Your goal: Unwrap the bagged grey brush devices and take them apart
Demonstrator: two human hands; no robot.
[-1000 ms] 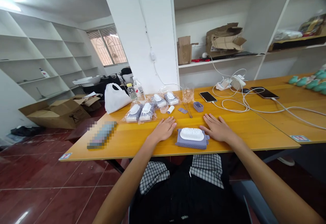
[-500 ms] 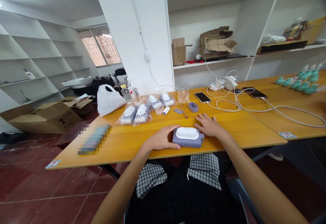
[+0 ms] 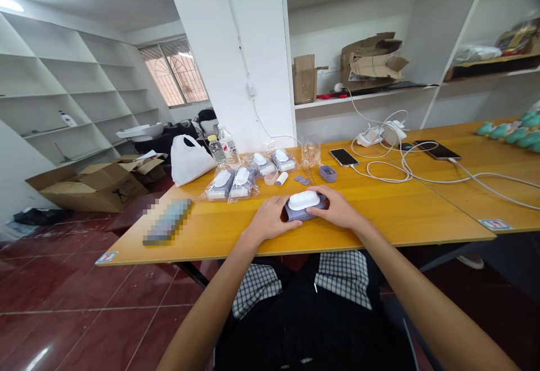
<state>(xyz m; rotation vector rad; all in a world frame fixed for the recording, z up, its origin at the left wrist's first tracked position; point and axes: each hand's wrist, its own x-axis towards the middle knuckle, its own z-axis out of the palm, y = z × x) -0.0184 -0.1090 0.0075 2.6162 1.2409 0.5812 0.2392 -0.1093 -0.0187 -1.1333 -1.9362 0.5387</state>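
Your left hand (image 3: 270, 217), at nine o'clock, and right hand (image 3: 335, 208), at three, hold a purple case (image 3: 297, 215) topped by a white brush (image 3: 303, 200) over the wooden table (image 3: 219, 230); four wrapped packs (image 3: 241, 186) lie at ten o'clock from it.

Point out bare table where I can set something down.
Two bare patches: left, between the blurred slab and left grip, in front of the bagged packs; right of the right grip, in front of the cables. Crowded: the back, with packs, bottles, phone and chargers.
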